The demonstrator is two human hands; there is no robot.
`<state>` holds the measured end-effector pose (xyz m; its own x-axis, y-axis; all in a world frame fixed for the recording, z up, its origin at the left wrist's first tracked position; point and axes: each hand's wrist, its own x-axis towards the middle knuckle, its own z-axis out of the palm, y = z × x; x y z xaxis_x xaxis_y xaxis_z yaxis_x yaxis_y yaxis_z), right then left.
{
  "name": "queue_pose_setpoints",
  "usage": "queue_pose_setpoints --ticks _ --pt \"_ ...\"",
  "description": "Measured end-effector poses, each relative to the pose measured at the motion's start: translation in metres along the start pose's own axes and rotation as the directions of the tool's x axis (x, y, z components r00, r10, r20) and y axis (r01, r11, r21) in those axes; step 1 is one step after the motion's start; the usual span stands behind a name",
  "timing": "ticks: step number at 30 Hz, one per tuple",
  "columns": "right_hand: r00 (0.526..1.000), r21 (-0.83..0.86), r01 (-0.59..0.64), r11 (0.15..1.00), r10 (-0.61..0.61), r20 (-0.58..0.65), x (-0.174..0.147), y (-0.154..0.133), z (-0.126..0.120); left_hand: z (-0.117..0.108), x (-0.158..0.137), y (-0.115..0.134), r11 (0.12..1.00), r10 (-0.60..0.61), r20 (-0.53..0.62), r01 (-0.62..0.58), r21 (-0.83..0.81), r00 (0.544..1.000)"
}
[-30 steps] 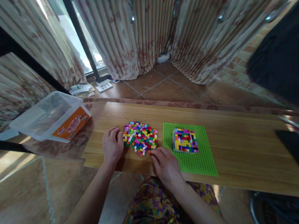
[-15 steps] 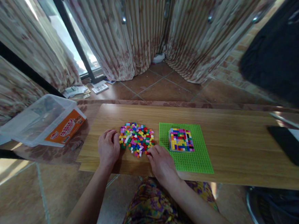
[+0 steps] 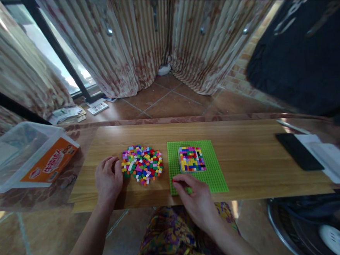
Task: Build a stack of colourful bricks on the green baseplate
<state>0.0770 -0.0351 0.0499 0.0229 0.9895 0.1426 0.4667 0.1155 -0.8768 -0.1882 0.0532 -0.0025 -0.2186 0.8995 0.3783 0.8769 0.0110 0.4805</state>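
Beside a heap of small multicoloured toy bricks (image 3: 142, 164) on the wooden table rests my left hand (image 3: 108, 178), its fingers loosely bent and thumb apart, holding nothing that I can see. My right hand (image 3: 195, 193) pinches a small red brick (image 3: 173, 180) between thumb and index finger, over the near left part of a green studded baseplate (image 3: 218, 178). On that plate stands a low square block built of colourful bricks (image 3: 191, 159), just beyond my right hand. Whatever lies beneath my right palm is hidden.
A clear plastic box (image 3: 40, 152) with an orange label stands left of the table (image 3: 247, 149). A black flat object (image 3: 298, 151) and white papers (image 3: 335, 162) lie at the right. Papers (image 3: 67, 114) are on the floor near the curtains (image 3: 129, 48).
My right hand has moved right from the heap's edge to the baseplate, with a red brick now visible in its fingertips. My left hand stays beside the heap; the view has shifted.
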Motion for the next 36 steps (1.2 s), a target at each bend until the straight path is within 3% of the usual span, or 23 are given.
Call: queue_pose_setpoints --ticks 7,13,19,24,28,36 --pt "0.964 -0.031 -0.018 0.999 0.010 -0.266 0.024 0.026 -0.043 0.000 -0.001 0.001 1.000 0.009 0.001 -0.009 0.005 1.000" --pt "0.961 -0.144 0.057 0.988 -0.094 -0.259 0.047 0.038 -0.050 -0.001 0.000 0.001 1.000 0.005 0.018 -0.005 0.013 1.000" --pt "0.971 -0.301 0.123 0.946 -0.177 -0.159 0.056 0.042 -0.050 0.000 -0.001 0.001 1.000 0.004 0.003 -0.004 0.011 1.000" --pt "0.975 -0.432 0.215 0.876 -0.216 0.046 0.065 0.046 -0.058 0.000 -0.001 0.002 1.000 0.004 0.005 -0.004 0.010 1.000" --pt "0.950 -0.477 0.311 0.822 -0.248 0.191 0.072 0.050 -0.068 0.000 -0.001 0.002 1.000 0.002 0.003 -0.002 0.000 1.000" --pt "0.874 -0.519 0.483 0.705 -0.352 0.334 0.077 0.052 -0.076 0.002 -0.002 -0.001 0.999 0.022 -0.004 -0.022 0.027 1.000"
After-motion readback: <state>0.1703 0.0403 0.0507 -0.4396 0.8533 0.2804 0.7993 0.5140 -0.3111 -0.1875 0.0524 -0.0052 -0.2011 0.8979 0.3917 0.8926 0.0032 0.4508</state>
